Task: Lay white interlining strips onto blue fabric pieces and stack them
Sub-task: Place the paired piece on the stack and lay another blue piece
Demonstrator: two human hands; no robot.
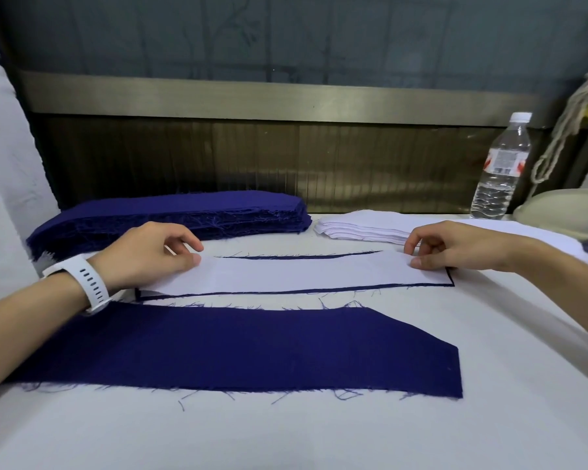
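white strip (299, 274) on blue piece (302, 256), left hand (150, 252), right hand (455, 245) pinching ends; 1 bare piece (252, 347), blue stack (170, 215), white stack (360, 227) remain.

No words or nos. can be read here. The water bottle (501, 167) at the back right of the tabletop has a label (504, 161), white w/ red bits and tiny print, but it's too small and blurry to read.

Your left hand (150, 256) and right hand (455, 245) pinch the ends of a white interlining strip (302, 273) lying on a blue fabric piece (302, 256). A second blue piece (252, 347) lies nearer you.
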